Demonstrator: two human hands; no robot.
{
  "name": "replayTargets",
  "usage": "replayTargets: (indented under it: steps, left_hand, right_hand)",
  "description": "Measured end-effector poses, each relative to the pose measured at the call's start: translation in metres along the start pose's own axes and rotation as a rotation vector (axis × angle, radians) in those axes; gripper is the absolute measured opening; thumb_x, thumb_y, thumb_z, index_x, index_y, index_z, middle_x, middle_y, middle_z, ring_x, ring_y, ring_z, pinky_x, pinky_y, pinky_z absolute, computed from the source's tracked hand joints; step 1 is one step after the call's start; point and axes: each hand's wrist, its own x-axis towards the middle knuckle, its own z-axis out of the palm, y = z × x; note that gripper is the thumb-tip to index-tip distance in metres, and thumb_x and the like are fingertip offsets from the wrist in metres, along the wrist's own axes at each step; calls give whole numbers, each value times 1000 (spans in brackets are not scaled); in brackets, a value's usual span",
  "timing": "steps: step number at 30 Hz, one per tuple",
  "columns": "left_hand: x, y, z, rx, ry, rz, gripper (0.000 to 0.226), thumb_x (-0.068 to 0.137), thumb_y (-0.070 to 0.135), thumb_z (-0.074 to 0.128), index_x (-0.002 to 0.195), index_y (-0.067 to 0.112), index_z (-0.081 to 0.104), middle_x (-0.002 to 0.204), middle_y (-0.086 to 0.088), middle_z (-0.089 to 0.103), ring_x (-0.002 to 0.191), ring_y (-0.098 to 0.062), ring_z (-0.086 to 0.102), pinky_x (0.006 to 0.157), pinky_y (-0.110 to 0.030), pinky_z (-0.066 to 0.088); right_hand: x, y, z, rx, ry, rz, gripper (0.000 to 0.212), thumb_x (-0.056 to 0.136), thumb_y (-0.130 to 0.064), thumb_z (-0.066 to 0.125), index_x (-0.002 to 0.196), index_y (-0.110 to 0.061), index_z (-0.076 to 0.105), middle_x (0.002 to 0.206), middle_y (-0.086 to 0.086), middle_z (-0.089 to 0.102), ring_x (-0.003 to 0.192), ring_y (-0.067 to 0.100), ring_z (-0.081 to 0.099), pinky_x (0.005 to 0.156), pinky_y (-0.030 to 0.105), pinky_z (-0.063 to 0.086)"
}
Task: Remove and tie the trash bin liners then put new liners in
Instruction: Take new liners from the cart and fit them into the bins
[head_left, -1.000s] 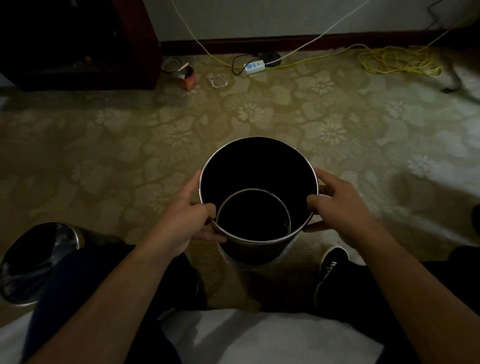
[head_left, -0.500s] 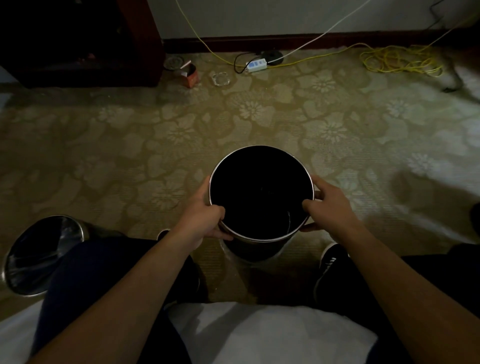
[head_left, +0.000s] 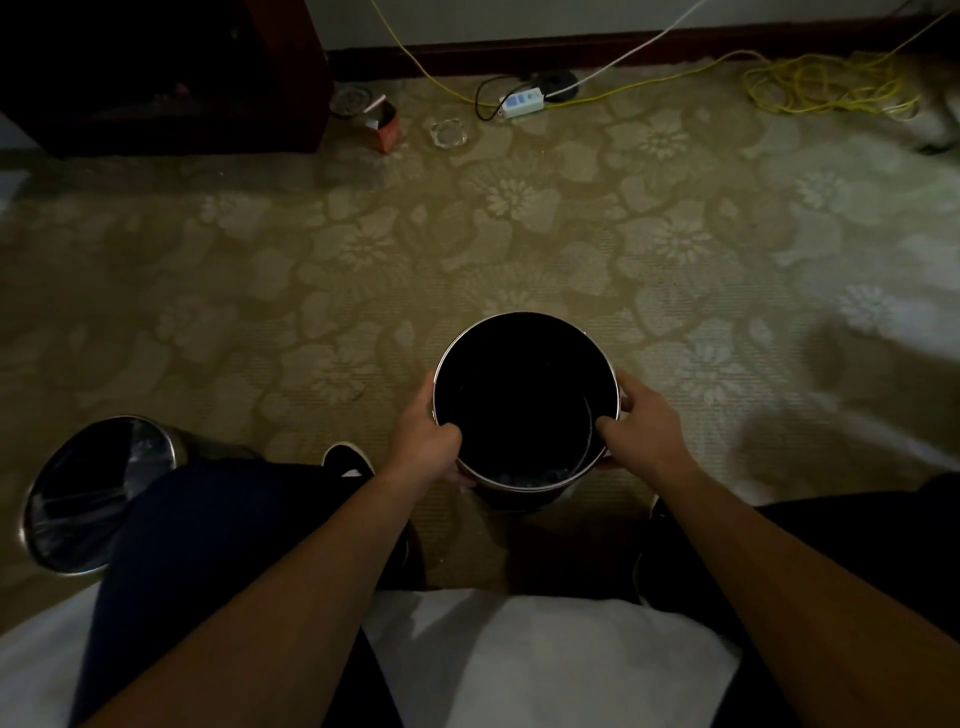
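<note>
Bin: round, metal-rimmed, dark inside, upright on the carpet between the person's feet, mouth facing the camera. Left hand grips the bin's left rim, thumb hooked over the edge into the opening, fingers curled against the outer wall. Right hand grips the bin's right rim in the same way, thumb inside, fingers outside. The bin sits directly between the two hands. A glossy, crinkled film shows at the bin's near inner edge; what it is cannot be told.

Left of the bin and nearer the person, a second bin lies tilted, with shiny reflections inside. A black shoe rests just left of the bin.

The carpet is beige with a floral pattern. Far beyond the bin, along the wall: a white power strip, a glass ashtray, an orange carton, and dark wooden furniture. Beyond the bin to the right lies a coiled yellow cable.
</note>
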Motion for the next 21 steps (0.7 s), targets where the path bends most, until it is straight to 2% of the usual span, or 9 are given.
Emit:
replayTargets:
  steps: [3,4,6,7,8,11,14,18,21]
  left_hand:
    - [10,-8,4,23,17,1,81,83,-10,44,127,58,50,130,-3,58,96,-40,68,55,-55,60]
    - [14,-11,4,29,17,-5,83,82,-10,43,128,59,49,129,-3,58,96,-40,68,56,-55,60]
    - [22,-19,4,52,13,-5,84,83,-8,44,129,61,47,126,-2,60,92,-39,70,56,-56,60]
    - [26,-24,5,62,8,-1,82,85,-7,45,130,61,46,126,-2,60,90,-38,71,56,-56,60]
    - [29,-27,6,67,1,-2,82,86,-6,46,131,62,45,127,-1,59,89,-38,71,56,-56,60]
    - [41,-36,9,84,-9,-14,82,88,-7,47,132,63,44,129,-1,58,88,-40,71,54,-54,60]
    - [55,-45,11,83,-6,-10,80,88,-8,46,129,61,48,124,-1,60,88,-40,71,54,-54,60]
    - [71,-62,12,105,-12,-16,84,85,-9,50,130,62,47,118,2,63,90,-38,71,55,-54,60]
    - [82,-76,13,139,-3,80,82,83,-11,53,133,54,48,116,9,65,103,-32,69,73,-52,62]
  right_hand:
    - [11,12,8,-19,26,-6,65,81,-15,65,139,-44,53,99,-14,70,89,22,73,74,47,63]
    - [13,15,10,-39,38,-19,64,82,-14,65,139,-41,54,99,-12,71,89,20,72,74,41,63]
    - [18,22,14,-68,56,-44,61,84,-9,66,140,-34,56,96,-8,69,84,9,67,67,14,54]
    - [20,24,16,-74,56,-44,60,85,-7,66,140,-31,57,95,-8,67,81,4,63,63,6,46]
    - [21,28,19,-76,51,-30,60,86,-5,65,140,-30,56,94,-9,65,81,4,61,65,6,43]
    - [29,41,29,-71,52,2,65,84,-6,65,143,-32,54,102,-7,68,98,15,64,81,25,46]
    - [38,50,34,-75,28,33,70,82,-4,63,142,-39,52,111,-5,71,104,18,66,78,29,53]
    - [47,56,39,-105,-36,105,76,84,-1,61,146,-41,46,118,-2,69,106,24,66,91,41,56]
    - [49,62,43,-122,-84,158,73,88,-5,62,149,-40,41,112,-3,65,104,23,64,85,33,51]
